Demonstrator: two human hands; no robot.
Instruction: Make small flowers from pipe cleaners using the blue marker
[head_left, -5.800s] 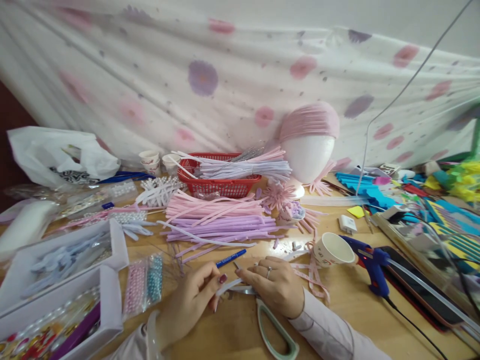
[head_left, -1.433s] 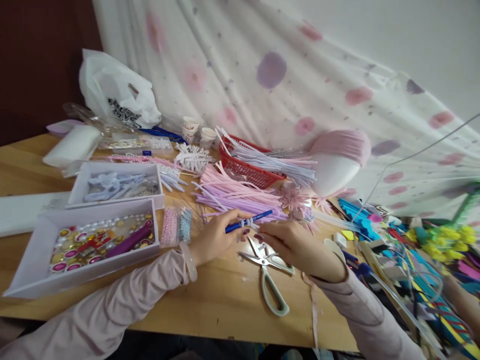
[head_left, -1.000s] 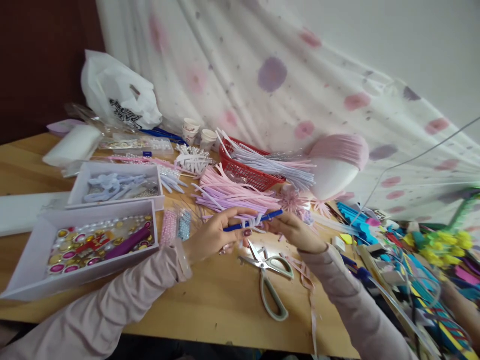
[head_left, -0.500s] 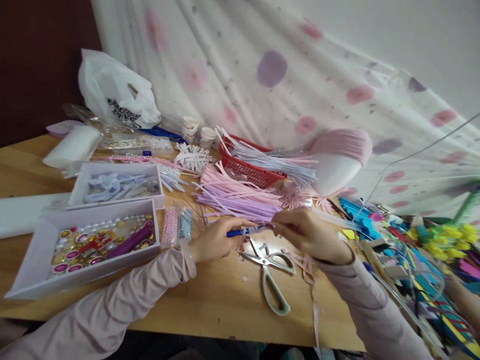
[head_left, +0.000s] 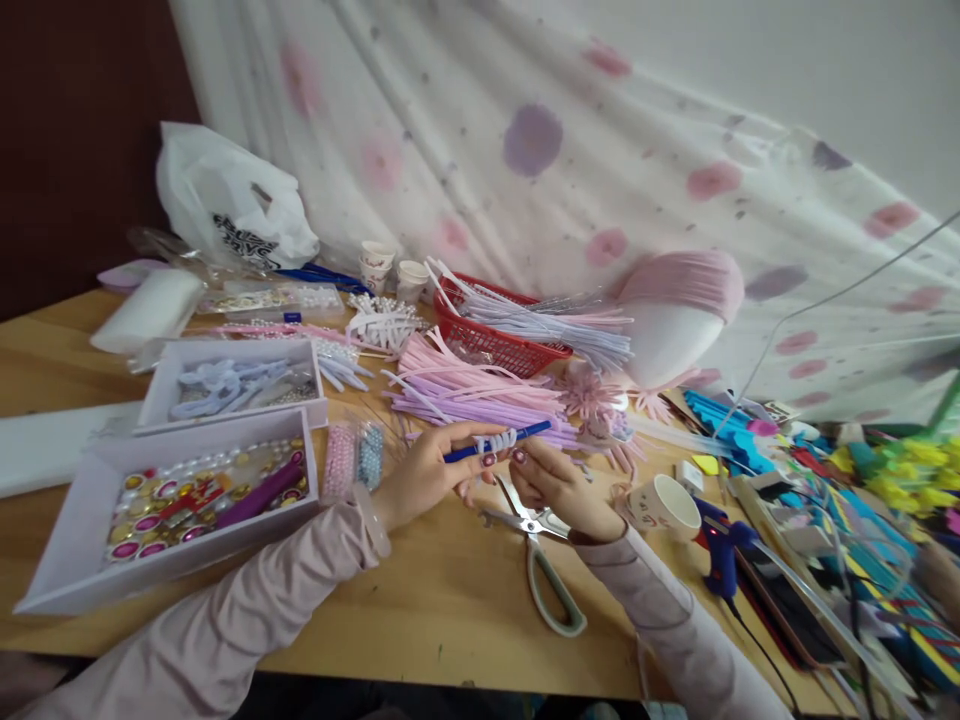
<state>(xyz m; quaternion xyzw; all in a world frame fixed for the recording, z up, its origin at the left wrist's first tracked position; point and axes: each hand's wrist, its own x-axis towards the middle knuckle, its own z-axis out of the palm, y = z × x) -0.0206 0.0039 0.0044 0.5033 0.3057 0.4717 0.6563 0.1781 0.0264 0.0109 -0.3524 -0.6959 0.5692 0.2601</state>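
Observation:
My left hand [head_left: 424, 478] grips a blue pen [head_left: 534, 430] that tilts up to the right. Around the pen's middle winds a pale lilac pipe cleaner [head_left: 495, 441] in several loops. Close against the loops, my right hand [head_left: 562, 488] is closed, thumb and fingertips pinching at the pipe cleaner's end, which the fingers mostly hide. Scissors [head_left: 553, 590] with pale handles lie spread on the table below both hands, partly covered by my right hand. Just behind the pen lie bundles of pink pipe cleaners [head_left: 472, 372] and purple pipe cleaners [head_left: 450, 408].
White boxes of gems [head_left: 56, 560] and pale strips [head_left: 154, 385] stand left. A red basket [head_left: 491, 352] and a head form [head_left: 667, 340] are behind. At right are a paper cup [head_left: 664, 508], a blue glue gun [head_left: 721, 560], a phone [head_left: 787, 605] and another person's hand [head_left: 941, 575].
My right hand has come down and closer to the coil, and the pen shows more fully. The view has shifted, bringing the paper cup, glue gun and phone into sight.

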